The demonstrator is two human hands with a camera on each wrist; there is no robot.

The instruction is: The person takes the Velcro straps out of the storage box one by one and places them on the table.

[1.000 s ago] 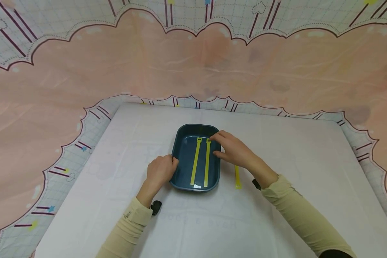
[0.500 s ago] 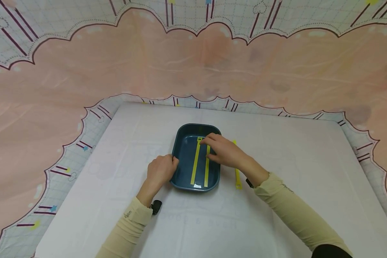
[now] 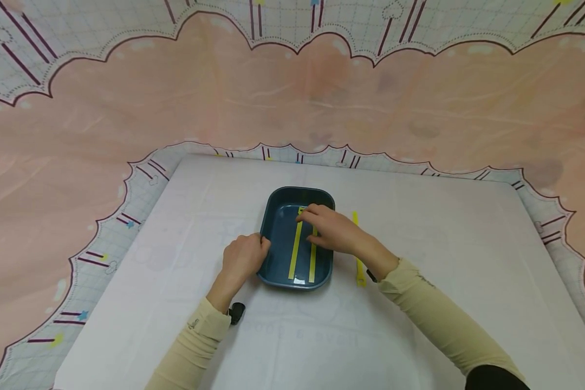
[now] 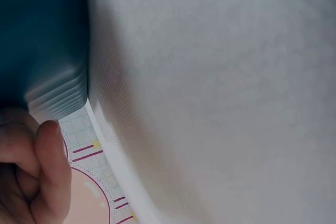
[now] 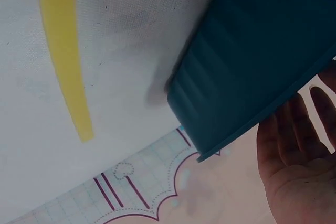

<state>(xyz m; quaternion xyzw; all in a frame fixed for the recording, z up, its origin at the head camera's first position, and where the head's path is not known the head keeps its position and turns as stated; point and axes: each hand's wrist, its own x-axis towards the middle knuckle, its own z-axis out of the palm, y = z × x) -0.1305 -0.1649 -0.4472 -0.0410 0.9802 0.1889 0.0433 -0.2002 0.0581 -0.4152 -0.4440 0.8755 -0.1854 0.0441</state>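
Observation:
A dark teal rectangular tray point(image 3: 276, 260) sits on the table in the head view. My left hand point(image 3: 244, 256) grips its left rim; in the left wrist view my curled fingers point(image 4: 52, 166) are at the tray's edge. Two flat yellow strips with slotted heads lie lengthwise inside, a left strip point(image 3: 295, 249) and a right strip point(image 3: 312, 265). Over the right side of the tray hovers my right hand point(image 3: 338, 230), fingers loosely bent, fingertips by the left strip's head. It hides the upper part of the right strip. In the right wrist view its fingers point(image 5: 289, 135) are spread past the rim.
A third yellow strip point(image 3: 360, 273) lies on the white table point(image 3: 448, 244) just right of the tray, partly under my right forearm. Behind the table hangs a peach curtain point(image 3: 273, 103) with a scalloped, patterned border.
My right hand has moved left and slightly down, from the right strip's head toward the left strip. The left hand and tray have stayed still.

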